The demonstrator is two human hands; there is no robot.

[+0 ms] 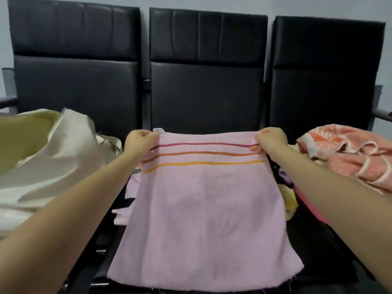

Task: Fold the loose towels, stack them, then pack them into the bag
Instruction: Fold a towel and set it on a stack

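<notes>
While left hand (140, 141) and right hand (270, 139) each pinch a far corner, pink towel (203, 209) lies flat on middle seat, long axis near-to-far, three stripes across far end.

1. Three black padded seats (206, 81) stand side by side in a row, their tall backs creased and faintly shiny.
2. A pale grey-blue wall (318, 7) rises behind them.
3. Dark armrests (381, 115) show at both outer ends.
</notes>
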